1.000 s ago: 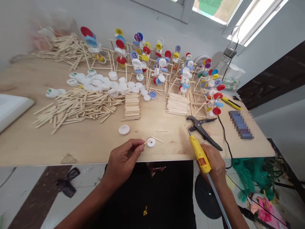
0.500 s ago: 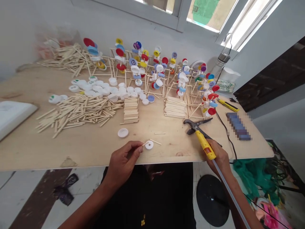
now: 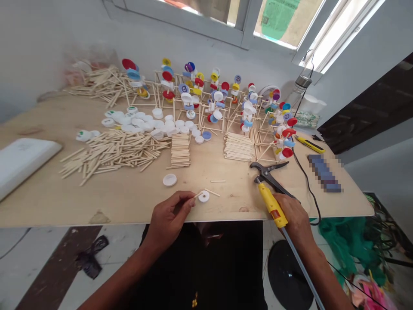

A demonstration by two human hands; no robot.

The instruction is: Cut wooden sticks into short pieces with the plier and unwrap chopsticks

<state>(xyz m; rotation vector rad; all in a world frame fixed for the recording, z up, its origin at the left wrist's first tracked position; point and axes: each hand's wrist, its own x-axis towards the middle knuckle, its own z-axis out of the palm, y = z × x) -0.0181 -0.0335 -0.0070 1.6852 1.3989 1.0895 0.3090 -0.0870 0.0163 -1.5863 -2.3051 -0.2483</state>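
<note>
My left hand [image 3: 169, 215] pinches a short wooden stick [image 3: 197, 194] at the table's near edge; the stick's tip touches a white bottle cap [image 3: 203, 196]. My right hand [image 3: 292, 217] grips a yellow-handled tool [image 3: 271, 206] with a metal tip and a long grey tail; the tip points up-left, close to black pliers [image 3: 269, 175]. Two loose sticks [image 3: 218, 181] lie just beyond the cap. Another white cap [image 3: 169, 179] sits to the left.
Heaps of wooden sticks [image 3: 112, 150], neat stick stacks [image 3: 180, 150], white caps [image 3: 142, 122] and stick frames with coloured caps [image 3: 219, 101] fill the back of the wooden table [image 3: 48, 193]. A white pad [image 3: 22, 157] lies left; a yellow cutter [image 3: 309, 144] and black cable lie right.
The view has tilted slightly. My right hand with the yellow tool swung right towards the pliers and came back a little. My left hand keeps the stick at the cap.
</note>
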